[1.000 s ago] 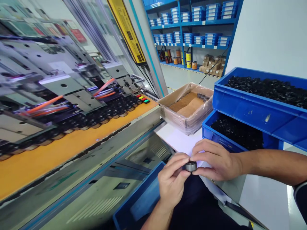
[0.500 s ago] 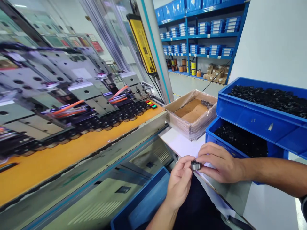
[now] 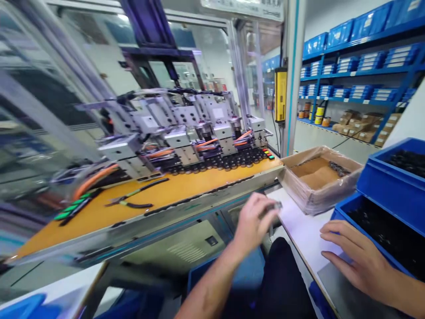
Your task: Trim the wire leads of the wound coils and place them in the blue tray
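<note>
My left hand (image 3: pixel 254 219) is raised past the edge of the white side table, its thumb and fingers closed on a small round metal-rimmed part (image 3: pixel 277 205). Motion blurs that part, so its details are lost. Over the table, my right hand (image 3: pixel 358 259) has its fingers apart and holds nothing. Beside it stands the lower blue bin (image 3: pixel 343 207) with black parts inside. A row of similar round black parts (image 3: pixel 229 163) with metal rims lines the machine's orange bench top (image 3: pixel 186 190).
Pliers (image 3: pixel 133 195) and a green-and-black item (image 3: pixel 75 208) lie on the bench. A plastic-wrapped cardboard box (image 3: pixel 307 195) sits at the back of the side table (image 3: pixel 287 204). Another blue bin (image 3: pixel 381 177) rests above the lower one. A yellow sensor bar (image 3: pixel 280 95) is fixed to the machine frame.
My hands have come apart. The left one keeps the round part; the right one has let go of it and opened. The view has swung left, bringing the pliers into sight.
</note>
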Demonstrator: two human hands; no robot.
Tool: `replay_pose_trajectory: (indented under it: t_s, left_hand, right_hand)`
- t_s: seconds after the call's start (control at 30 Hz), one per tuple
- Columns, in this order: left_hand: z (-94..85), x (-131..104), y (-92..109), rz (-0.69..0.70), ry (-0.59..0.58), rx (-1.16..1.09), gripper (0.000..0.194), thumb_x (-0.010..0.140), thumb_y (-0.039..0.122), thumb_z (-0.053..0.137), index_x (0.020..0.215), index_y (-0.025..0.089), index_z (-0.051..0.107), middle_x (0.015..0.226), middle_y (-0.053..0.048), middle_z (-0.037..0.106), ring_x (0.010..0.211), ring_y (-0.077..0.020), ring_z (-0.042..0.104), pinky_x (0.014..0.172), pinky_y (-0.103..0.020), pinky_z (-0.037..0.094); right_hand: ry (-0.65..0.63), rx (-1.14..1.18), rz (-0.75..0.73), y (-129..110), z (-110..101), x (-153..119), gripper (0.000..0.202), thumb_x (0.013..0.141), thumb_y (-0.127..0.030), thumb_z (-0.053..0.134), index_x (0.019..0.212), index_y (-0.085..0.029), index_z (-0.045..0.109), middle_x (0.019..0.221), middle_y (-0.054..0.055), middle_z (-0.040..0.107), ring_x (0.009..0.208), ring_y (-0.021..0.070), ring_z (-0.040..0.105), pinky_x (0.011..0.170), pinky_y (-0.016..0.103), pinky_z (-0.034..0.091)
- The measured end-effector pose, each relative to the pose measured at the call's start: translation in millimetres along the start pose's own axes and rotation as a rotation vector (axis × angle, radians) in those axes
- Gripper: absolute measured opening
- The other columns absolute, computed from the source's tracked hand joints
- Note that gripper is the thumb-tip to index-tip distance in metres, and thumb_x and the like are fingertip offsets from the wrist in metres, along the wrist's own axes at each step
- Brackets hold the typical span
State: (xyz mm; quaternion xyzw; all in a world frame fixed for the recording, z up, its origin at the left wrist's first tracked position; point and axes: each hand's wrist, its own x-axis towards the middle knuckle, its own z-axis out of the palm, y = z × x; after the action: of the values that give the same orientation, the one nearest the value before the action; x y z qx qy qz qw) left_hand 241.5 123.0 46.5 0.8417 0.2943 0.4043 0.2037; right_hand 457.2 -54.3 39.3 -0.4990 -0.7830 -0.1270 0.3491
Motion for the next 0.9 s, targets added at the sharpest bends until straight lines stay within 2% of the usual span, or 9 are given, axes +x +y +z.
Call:
replay_pose_trajectory:
  t_s: [0.2, 0.3, 0.4, 0.5, 0.6, 0.67, 0.73, 0.83, 0.9]
  left_hand:
    - [-86.4, 66, -102, -0.290, 0.118, 0.362, 0.010, 0.079, 0.026, 0.061, 0.079, 0.017, 0.064, 0.059, 0.001, 0.054, 0.061, -0.0178, 0.052, 0.064, -0.028, 0.039]
    - [-104.1, 82, -132, -0.368, 0.107, 0.443, 0.009, 0.073, 0.025, 0.063, 0.077, 0.017, 0.064, 0.056, 0.001, 0.056, 0.058, -0.0177, 0.052, 0.061, -0.027, 0.037]
    - [-106.9, 89, -144, -0.402, 0.101, 0.475, 0.016, 0.074, 0.030, 0.062, 0.080, 0.016, 0.066, 0.064, -0.002, 0.065, 0.062, -0.0189, 0.058, 0.063, -0.028, 0.040]
    - [-107.1, 90, -147, -0.413, 0.101, 0.497, 0.021, 0.075, 0.032, 0.060, 0.085, 0.016, 0.068, 0.071, -0.004, 0.071, 0.074, -0.0211, 0.065, 0.070, -0.027, 0.045]
    - [-110.6, 88, -144, -0.422, 0.102, 0.541, 0.022, 0.074, 0.031, 0.060, 0.088, 0.017, 0.069, 0.080, -0.005, 0.075, 0.080, -0.0218, 0.068, 0.073, -0.027, 0.048]
    - [-111.9, 88, -137, -0.425, 0.103, 0.588, 0.023, 0.074, 0.029, 0.059, 0.090, 0.016, 0.068, 0.083, -0.006, 0.076, 0.076, -0.0221, 0.068, 0.071, -0.028, 0.049]
    - [-106.8, 95, -123, -0.405, 0.102, 0.640, 0.024, 0.075, 0.028, 0.057, 0.093, 0.016, 0.068, 0.081, -0.005, 0.075, 0.071, -0.0228, 0.067, 0.070, -0.032, 0.050]
    - [-76.4, 122, -89, -0.277, 0.064, 0.679, 0.028, 0.080, 0.032, 0.056, 0.102, 0.017, 0.067, 0.083, -0.004, 0.074, 0.072, -0.0233, 0.066, 0.071, -0.034, 0.050]
    - [-39.1, 146, -58, -0.132, -0.018, 0.688, 0.033, 0.083, 0.034, 0.055, 0.110, 0.016, 0.065, 0.094, -0.006, 0.073, 0.080, -0.0243, 0.067, 0.075, -0.034, 0.050]
  right_hand:
    - [-0.001, -0.023, -0.024, 9, 5, -2, 0.020, 0.094, -0.017, 0.057, 0.114, -0.018, 0.059, 0.111, 0.011, 0.063, 0.106, 0.0231, 0.062, 0.090, 0.039, 0.057]
    - [-0.062, -0.052, -0.012, 12, 4, 2, 0.019, 0.095, -0.017, 0.053, 0.112, -0.019, 0.060, 0.110, 0.011, 0.064, 0.105, 0.0235, 0.063, 0.091, 0.042, 0.056]
    - [-0.105, -0.101, 0.008, 28, -4, 1, 0.015, 0.096, -0.019, 0.051, 0.107, -0.019, 0.062, 0.107, 0.010, 0.065, 0.099, 0.0229, 0.064, 0.088, 0.041, 0.056]
    - [-0.101, -0.147, 0.078, 59, -20, -8, 0.015, 0.097, -0.026, 0.052, 0.103, -0.020, 0.064, 0.105, 0.009, 0.066, 0.096, 0.0225, 0.064, 0.087, 0.038, 0.054]
    - [-0.135, -0.168, 0.286, 96, -36, -24, 0.020, 0.096, -0.035, 0.052, 0.099, -0.020, 0.065, 0.103, 0.009, 0.067, 0.094, 0.0233, 0.064, 0.087, 0.037, 0.052]
    - [-0.235, -0.158, 0.460, 115, -40, -37, 0.024, 0.096, -0.035, 0.049, 0.095, -0.019, 0.066, 0.099, 0.009, 0.068, 0.090, 0.0238, 0.065, 0.083, 0.037, 0.052]
    - [-0.414, -0.109, 0.597, 127, -37, -49, 0.020, 0.091, -0.030, 0.051, 0.091, -0.018, 0.067, 0.091, 0.009, 0.069, 0.084, 0.0241, 0.066, 0.077, 0.035, 0.052]
    - [-0.602, -0.005, 0.694, 129, -26, -61, 0.011, 0.078, -0.024, 0.062, 0.083, -0.019, 0.071, 0.083, 0.006, 0.070, 0.076, 0.0220, 0.067, 0.071, 0.029, 0.051]
    - [-0.557, 0.010, 0.738, 126, -18, -64, 0.005, 0.075, -0.023, 0.067, 0.074, -0.020, 0.071, 0.079, 0.006, 0.069, 0.072, 0.0209, 0.067, 0.068, 0.027, 0.050]
